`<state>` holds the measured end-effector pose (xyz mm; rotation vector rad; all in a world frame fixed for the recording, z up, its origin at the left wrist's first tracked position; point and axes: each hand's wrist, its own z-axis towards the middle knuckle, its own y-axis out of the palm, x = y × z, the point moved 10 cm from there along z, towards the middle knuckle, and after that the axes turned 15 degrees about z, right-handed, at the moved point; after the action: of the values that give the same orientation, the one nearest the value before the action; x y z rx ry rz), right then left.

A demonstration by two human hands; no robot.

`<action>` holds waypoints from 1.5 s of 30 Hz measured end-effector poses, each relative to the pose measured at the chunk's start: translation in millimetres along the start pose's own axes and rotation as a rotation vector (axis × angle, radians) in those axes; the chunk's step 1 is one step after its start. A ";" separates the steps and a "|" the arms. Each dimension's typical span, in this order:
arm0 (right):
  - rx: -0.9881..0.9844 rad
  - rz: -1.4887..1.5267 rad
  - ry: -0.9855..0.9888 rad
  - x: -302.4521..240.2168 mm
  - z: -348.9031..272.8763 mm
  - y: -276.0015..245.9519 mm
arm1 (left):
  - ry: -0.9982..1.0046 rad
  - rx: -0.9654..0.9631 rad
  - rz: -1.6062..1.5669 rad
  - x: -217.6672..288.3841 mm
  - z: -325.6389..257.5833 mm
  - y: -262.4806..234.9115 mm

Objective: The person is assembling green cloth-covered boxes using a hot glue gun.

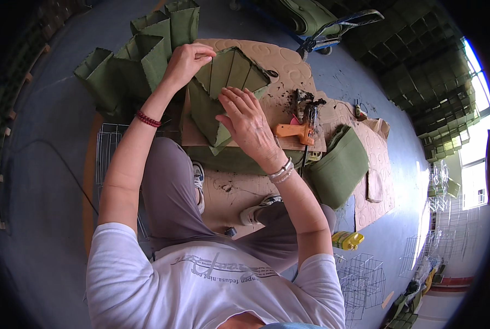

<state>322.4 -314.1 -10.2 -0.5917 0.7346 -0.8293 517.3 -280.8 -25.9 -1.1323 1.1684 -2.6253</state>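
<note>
A green fabric piece (206,112) lies on the cardboard in front of me, its upper part opened out with thin wires running across the inside. My left hand (188,64) is at its upper left edge, fingertips pinched together on the fabric rim. Over the lower part of the wired side, my right hand (246,118) rests with fingers stretched out and the thumb apart, holding nothing. To the right of that hand lies an orange glue gun (291,131), beside a dark, smeared clump.
Several open green fabric boxes (146,55) stand at the far left. A wire frame (108,151) is by my left leg. Folded green fabric (338,167) lies to the right, near a yellow bottle (347,240) and wire frames (361,279). A blue trolley (332,34) stands behind.
</note>
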 end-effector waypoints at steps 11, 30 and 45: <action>0.079 -0.055 0.067 25.7 -22.7 -27.1 | 0.586 0.120 0.871 63.4 -5.0 13.7; 0.219 0.013 0.140 69.9 -22.7 -76.1 | 0.296 -0.261 0.660 41.6 -6.7 11.5; 0.189 -0.008 0.680 319.7 -60.8 -27.6 | 0.316 0.045 0.720 71.7 -11.0 -3.1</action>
<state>411.4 -601.7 -136.8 -0.1287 1.2516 -1.1080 458.6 -294.9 14.5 -0.2004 1.2468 -2.2609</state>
